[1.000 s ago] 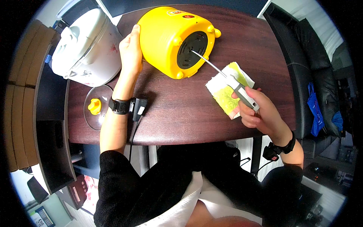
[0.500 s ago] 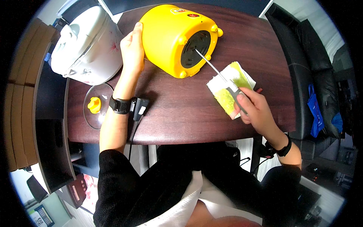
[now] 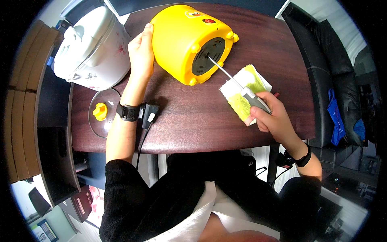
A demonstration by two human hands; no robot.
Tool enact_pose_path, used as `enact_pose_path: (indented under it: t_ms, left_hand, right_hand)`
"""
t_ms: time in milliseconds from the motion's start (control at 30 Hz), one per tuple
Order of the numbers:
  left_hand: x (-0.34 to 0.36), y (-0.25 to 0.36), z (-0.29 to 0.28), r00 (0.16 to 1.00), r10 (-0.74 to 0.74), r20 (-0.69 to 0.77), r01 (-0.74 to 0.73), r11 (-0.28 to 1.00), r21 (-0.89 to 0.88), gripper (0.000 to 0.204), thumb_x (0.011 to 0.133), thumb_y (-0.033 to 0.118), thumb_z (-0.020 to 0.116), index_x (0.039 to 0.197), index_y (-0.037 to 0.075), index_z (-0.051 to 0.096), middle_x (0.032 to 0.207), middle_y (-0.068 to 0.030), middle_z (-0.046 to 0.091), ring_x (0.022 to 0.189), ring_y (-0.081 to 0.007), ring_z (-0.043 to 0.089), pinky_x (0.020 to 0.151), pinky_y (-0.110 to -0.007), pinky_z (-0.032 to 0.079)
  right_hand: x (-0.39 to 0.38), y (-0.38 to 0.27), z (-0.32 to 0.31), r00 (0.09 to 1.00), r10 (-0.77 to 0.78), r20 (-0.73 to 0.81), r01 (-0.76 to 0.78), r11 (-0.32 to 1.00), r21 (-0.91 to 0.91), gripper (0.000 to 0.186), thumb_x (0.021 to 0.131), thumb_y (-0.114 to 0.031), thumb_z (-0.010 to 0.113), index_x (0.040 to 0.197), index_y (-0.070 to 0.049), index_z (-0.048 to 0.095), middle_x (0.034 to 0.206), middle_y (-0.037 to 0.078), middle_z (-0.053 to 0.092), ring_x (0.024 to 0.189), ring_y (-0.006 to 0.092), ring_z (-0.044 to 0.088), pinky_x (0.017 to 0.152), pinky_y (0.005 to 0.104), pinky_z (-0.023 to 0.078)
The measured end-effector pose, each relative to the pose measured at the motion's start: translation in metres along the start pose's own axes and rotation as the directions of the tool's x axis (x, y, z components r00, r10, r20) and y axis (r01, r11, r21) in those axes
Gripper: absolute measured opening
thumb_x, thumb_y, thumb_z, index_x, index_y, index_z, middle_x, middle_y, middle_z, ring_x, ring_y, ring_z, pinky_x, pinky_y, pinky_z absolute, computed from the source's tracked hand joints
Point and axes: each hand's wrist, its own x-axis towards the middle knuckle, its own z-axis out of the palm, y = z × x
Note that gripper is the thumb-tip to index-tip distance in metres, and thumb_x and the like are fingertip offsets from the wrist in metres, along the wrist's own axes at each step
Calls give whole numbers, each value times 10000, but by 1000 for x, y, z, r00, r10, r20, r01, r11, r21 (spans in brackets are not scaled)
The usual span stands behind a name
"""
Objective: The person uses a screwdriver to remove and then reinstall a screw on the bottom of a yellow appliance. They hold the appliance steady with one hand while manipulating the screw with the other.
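Observation:
A yellow electric cooker lies on its side on the table, its black vented base plate and small round feet facing right. My left hand grips its left rim; some of those fingers are hidden behind it. In my right hand is a screwdriver with a grey and white handle. Its long metal shaft slants up and left, and the tip meets the middle of the base plate. Beneath the screwdriver and my right hand lies a folded green and white cloth.
A white lidded rice cooker stands at the table's left. Before it lies a glass lid with a yellow knob. A black plug with a cable is beside my left wrist. The dark wooden table ends near my lap; a black sofa stands right.
The yellow cooker has rolled slightly, so its red button and feet sit a little differently. The screwdriver handle has turned in my right hand, with its tip still at the base plate.

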Motion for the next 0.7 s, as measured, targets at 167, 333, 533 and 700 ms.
enact_pose_path:
  t_ms: [167,333,533,700]
  left_hand:
    - [1,-2,0,1000,13,-5,-13,1000,-14,345,921,294,499,966,-27,616,855,-40,636,707,-71,577,636,-193,461]
    - [0,-1,0,1000,-13,-12,13,1000,-29,340,923,286,494,982,-28,612,870,-44,637,716,-72,580,635,-195,465]
    - [1,-2,-2,1000,-8,-9,8,1000,-25,334,927,273,486,1002,-29,608,888,-52,640,738,-78,590,659,-195,474]
    - [1,-3,-2,1000,4,6,-4,998,-56,336,929,270,482,1006,-33,606,894,-54,641,749,-81,593,668,-196,474]
  right_hand:
    - [1,2,4,980,-176,-92,168,982,-88,198,876,-158,530,1000,-5,522,702,-12,529,506,11,404,440,170,320]
    - [-3,-2,7,974,-202,-98,179,963,-202,218,871,-181,544,965,14,557,700,12,553,579,49,474,508,202,370]
    - [-3,0,9,957,-265,-122,220,930,-294,222,869,-184,547,948,22,570,685,36,565,618,80,515,553,230,401]
    - [-4,0,14,960,-248,-130,197,929,-313,221,868,-179,547,963,19,563,677,40,568,603,89,520,550,240,407]
